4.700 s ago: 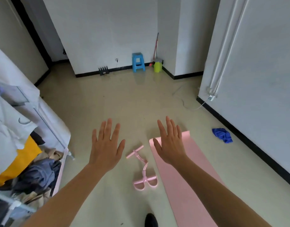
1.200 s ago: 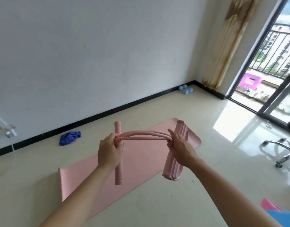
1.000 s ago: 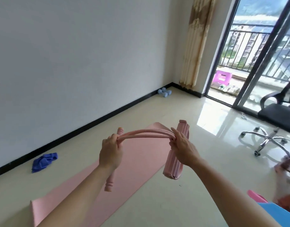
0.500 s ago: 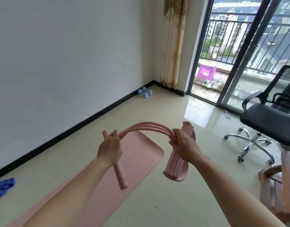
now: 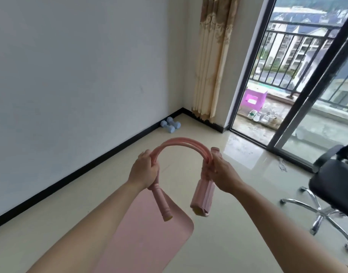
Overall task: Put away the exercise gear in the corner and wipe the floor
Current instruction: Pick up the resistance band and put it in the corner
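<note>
I hold a pink pedal resistance band [image 5: 181,143] in both hands at chest height, its rubber tubes bent into an arch. My left hand [image 5: 143,172] grips the tubes at the thin handle bar, which hangs down. My right hand [image 5: 220,174] grips the other end at the ribbed foot pedal, which also hangs down. Beneath my arms, a pink yoga mat [image 5: 147,231] lies flat on the floor. Two light blue dumbbells [image 5: 170,124] rest in the far corner by the wall.
A beige curtain [image 5: 210,56] hangs beside a sliding glass balcony door [image 5: 299,79]. A black office chair [image 5: 330,186] on a chrome wheeled base stands at the right. A purple stool [image 5: 254,99] and shoes sit on the balcony. Black skirting lines the white wall.
My view has swung right toward the corner and balcony door; the blue cloth has left the view. My hands came closer together, bending the tubes into a higher arch, and both ends now hang down.
</note>
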